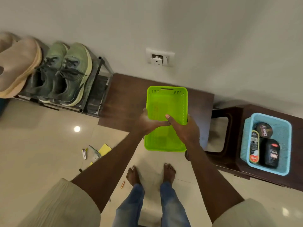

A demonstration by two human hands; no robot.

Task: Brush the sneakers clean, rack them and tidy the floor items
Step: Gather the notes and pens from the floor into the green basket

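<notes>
I hold an empty lime-green plastic basket [167,102] in the air in front of me, above a low dark wooden bench [124,95]. My left hand [150,122] grips its near rim from the left. My right hand [183,128] grips the same rim from the right, thumb inside the basket. A pair of green sneakers [65,74] stands on the metal shoe rack [100,89] at the left, next to tan slip-on shoes [18,63]. Pens, a yellow notepad [105,149] and other small items lie scattered on the tiled floor [49,145].
A blue basket [246,136] with shoe polish tins and bottles sits on a dark stool at the right. A wall socket [159,58] is above the bench. A small copper-coloured object [122,184] lies by my bare left foot.
</notes>
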